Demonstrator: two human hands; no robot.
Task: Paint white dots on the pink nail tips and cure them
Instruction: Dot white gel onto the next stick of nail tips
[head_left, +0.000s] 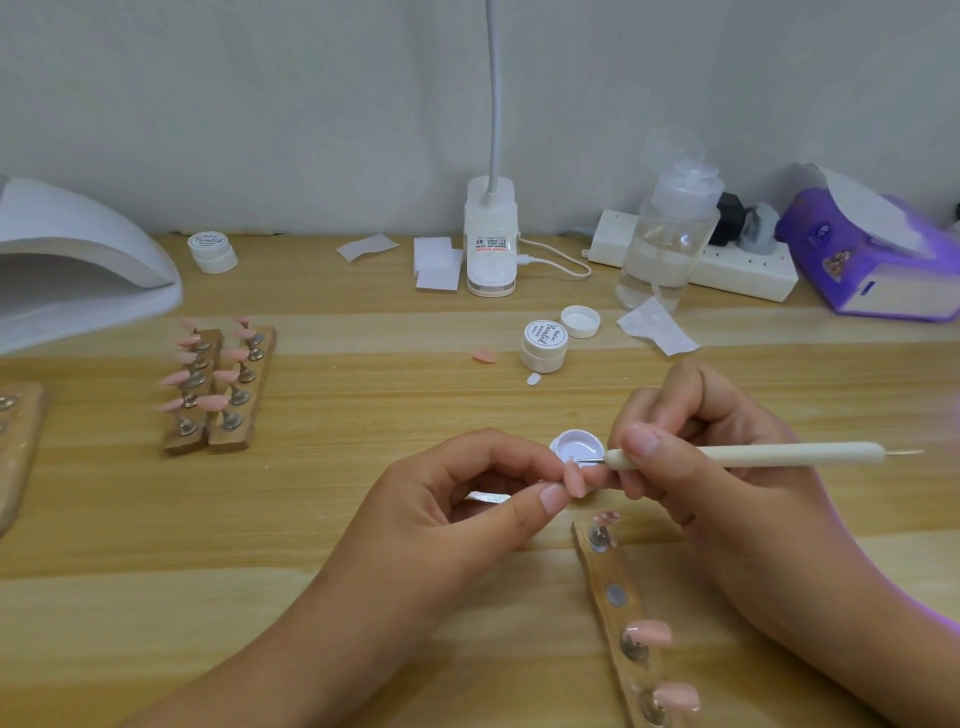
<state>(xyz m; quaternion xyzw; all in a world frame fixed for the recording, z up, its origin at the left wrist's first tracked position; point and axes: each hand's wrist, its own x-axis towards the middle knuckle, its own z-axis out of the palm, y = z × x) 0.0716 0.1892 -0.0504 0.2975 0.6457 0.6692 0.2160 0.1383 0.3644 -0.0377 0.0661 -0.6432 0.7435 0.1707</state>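
- Pink nail tip (574, 479) — pinched between thumb and forefinger of the left hand (467, 499). It is held at the near rim of the open white pot (577, 445).
- Right hand (691, 457) — fingers curled round a cream dotting tool (743, 453), pen fashion, with the thumb pressed on the shaft close to the metal point. The point meets the upper end of the held tip, over the pot's near edge. The shaft runs out level to the right of the pot.
- Pot stands on the bench (363, 571) between the two hands, partly covered by fingers.
- Wooden holder strip (615, 597) — nearer than the pot, slightly right, running toward the viewer. It carries three more pink tips on pegs.
- Behind the pot — closed white jar (544, 346) and a loose lid (580, 321). A stray pink tip (484, 355) lies behind and left of the pot.
- Well left of the pot — two wooden holders (221, 395) side by side, each with a row of pink tips.
- Far left and back from the pot — white curing lamp (78, 260), cut by the frame edge.
- Far back from the pot, by the wall — desk lamp base (491, 239), clear bottle (667, 234), power strip (737, 267), purple tissue pack (872, 249).
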